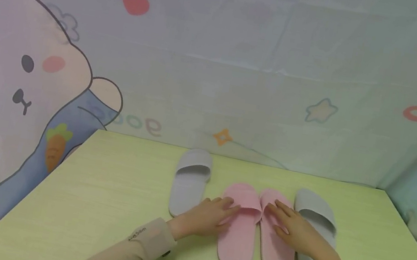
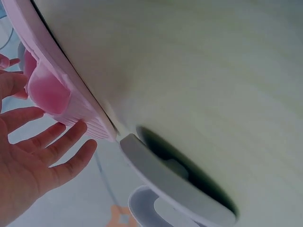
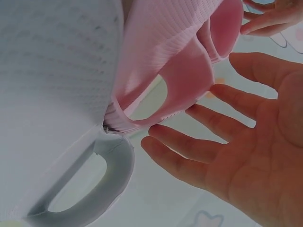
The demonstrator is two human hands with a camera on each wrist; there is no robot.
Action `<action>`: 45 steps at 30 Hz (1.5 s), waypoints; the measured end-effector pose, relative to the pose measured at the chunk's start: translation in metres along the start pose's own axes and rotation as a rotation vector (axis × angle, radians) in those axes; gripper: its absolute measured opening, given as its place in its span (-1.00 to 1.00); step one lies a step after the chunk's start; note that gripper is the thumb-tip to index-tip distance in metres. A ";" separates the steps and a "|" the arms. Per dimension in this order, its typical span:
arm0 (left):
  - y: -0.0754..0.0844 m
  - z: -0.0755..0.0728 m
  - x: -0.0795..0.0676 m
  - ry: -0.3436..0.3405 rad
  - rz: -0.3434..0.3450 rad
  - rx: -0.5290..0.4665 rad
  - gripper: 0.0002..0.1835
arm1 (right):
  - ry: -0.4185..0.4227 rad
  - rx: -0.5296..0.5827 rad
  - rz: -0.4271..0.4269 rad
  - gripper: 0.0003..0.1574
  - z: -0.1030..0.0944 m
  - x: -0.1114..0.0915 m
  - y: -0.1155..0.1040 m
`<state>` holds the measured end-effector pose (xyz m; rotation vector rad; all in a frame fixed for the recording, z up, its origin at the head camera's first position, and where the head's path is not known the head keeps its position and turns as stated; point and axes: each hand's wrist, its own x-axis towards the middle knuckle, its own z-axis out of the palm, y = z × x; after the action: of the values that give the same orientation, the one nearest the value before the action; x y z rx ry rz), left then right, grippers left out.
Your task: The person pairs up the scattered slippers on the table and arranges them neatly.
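Note:
Two pink slippers lie side by side on the table, their toes toward the back. My left hand (image 1: 210,216) reaches the left pink slipper (image 1: 236,246), fingers spread beside its strap. Over the right pink slipper (image 1: 279,256) is my right hand (image 1: 295,229), its fingers extended across the strap area. In the left wrist view the fingers of the left hand (image 2: 42,161) are loosely spread near the pink strap (image 2: 49,92). The right wrist view has the right hand (image 3: 251,142) with fingertips right at a pink strap (image 3: 189,75). Neither hand grips anything.
A grey slipper (image 1: 188,191) stands at the back, left of the pink pair. Another grey slipper (image 1: 317,202) lies close on the right, partly under the right forearm. The light yellow-green table (image 1: 120,179) ends at a printed cloth backdrop (image 1: 221,58).

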<state>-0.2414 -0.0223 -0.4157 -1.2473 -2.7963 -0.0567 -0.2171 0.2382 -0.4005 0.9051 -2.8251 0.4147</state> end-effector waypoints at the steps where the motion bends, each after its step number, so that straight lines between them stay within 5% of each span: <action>1: -0.001 0.000 0.000 -0.003 0.002 -0.010 -0.46 | -0.001 -0.001 -0.001 -0.42 0.000 0.000 0.000; 21: -0.018 -0.008 -0.006 0.036 0.018 -0.041 -0.52 | -0.013 0.000 0.017 -0.42 -0.013 0.004 0.009; 35: -0.047 -0.014 -0.016 0.083 -0.077 -0.075 -0.52 | -0.008 -0.019 0.082 -0.43 -0.020 0.000 0.023; 45: -0.086 -0.005 -0.021 0.311 -0.073 -0.117 -0.58 | 0.039 0.035 0.110 -0.42 -0.020 -0.002 0.043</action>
<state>-0.2907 -0.0954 -0.4125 -1.0518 -2.5966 -0.3894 -0.2394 0.2791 -0.3909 0.7413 -2.8486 0.4912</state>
